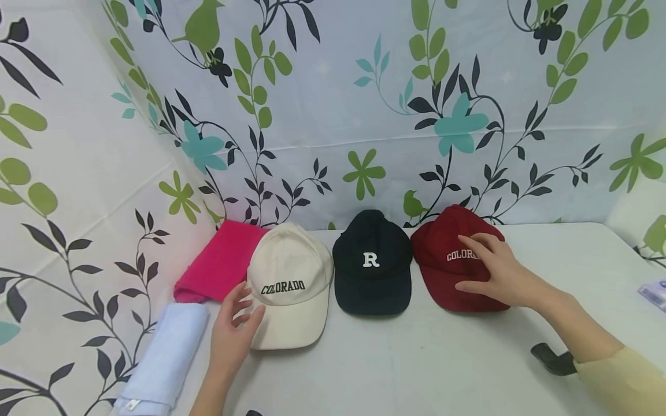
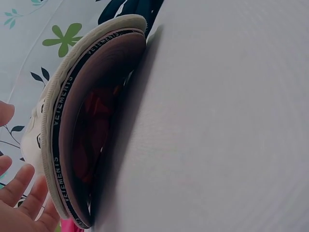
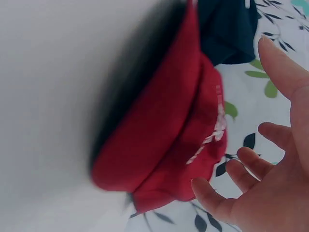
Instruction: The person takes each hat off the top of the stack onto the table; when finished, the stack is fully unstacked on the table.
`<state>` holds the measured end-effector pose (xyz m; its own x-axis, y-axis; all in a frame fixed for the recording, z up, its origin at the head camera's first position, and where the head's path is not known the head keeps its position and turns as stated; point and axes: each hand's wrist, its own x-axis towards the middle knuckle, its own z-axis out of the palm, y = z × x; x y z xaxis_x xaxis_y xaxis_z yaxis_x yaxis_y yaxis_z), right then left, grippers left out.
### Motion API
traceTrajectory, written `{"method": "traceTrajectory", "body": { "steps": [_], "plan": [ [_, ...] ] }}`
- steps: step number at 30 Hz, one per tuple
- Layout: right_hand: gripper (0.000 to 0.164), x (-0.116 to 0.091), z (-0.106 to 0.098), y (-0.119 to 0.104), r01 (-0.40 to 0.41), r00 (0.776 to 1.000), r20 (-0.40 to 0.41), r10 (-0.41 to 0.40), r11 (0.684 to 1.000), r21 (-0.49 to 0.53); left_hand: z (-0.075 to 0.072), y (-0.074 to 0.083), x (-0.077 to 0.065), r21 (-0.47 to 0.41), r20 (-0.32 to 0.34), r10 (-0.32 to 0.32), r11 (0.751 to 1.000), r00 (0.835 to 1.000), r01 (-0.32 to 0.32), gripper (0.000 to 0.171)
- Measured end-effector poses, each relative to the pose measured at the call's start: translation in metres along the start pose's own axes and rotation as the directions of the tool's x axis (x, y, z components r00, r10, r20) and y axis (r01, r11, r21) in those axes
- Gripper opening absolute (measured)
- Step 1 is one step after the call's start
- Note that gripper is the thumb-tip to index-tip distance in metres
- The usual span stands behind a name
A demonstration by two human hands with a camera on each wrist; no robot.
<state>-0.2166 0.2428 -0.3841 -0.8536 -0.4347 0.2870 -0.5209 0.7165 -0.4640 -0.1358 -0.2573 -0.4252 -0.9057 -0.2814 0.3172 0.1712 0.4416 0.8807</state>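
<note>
Three baseball caps sit in a row on the white table. At the left is a cream cap with COLORADO on its front; its brim edge carries a lettered dark band in the left wrist view. My left hand is at this cap's left side, fingers loosely bent. In the middle sits a dark cap with a white R. Over the front of the red cap my right hand hovers, thumb and fingers spread, hiding part of its lettering. The right wrist view shows nothing in that hand.
Left of the caps lie a folded pink cloth and a folded light blue towel. A black curved object is beside my right wrist. A purple-and-white packet lies at the right edge. Leaf-patterned fabric hangs behind the table.
</note>
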Motion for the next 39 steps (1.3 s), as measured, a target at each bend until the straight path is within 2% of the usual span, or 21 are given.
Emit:
{"method": "traceTrajectory", "body": {
  "steps": [5, 13, 26, 33, 39],
  "plan": [
    [0.096, 0.013, 0.001, -0.018, -0.061, 0.998, 0.022, 0.06, 0.997, 0.043, -0.002, 0.0, 0.0, 0.02, 0.011, -0.027, 0.999, 1.0, 0.027, 0.061],
    [0.095, 0.036, 0.016, -0.046, -0.084, 0.996, 0.046, 0.081, 0.994, 0.072, -0.004, -0.002, -0.001, 0.044, 0.007, -0.068, 0.997, 0.998, 0.067, 0.059],
    [0.086, 0.077, 0.052, -0.087, 0.004, 1.0, 0.025, -0.011, 0.97, 0.244, -0.013, -0.01, 0.002, 0.077, 0.034, -0.116, 0.991, 0.993, 0.113, 0.061],
    [0.082, 0.098, 0.071, -0.106, 0.043, 0.999, 0.007, -0.047, 0.957, 0.286, -0.02, -0.013, 0.003, 0.118, 0.101, -0.196, 0.976, 0.975, 0.184, 0.064],
    [0.079, 0.113, 0.088, -0.122, 0.043, 0.999, 0.002, -0.047, 0.935, 0.353, -0.024, -0.014, 0.004, 0.138, 0.145, -0.222, 0.969, 0.964, 0.203, 0.067]
  ]
}}
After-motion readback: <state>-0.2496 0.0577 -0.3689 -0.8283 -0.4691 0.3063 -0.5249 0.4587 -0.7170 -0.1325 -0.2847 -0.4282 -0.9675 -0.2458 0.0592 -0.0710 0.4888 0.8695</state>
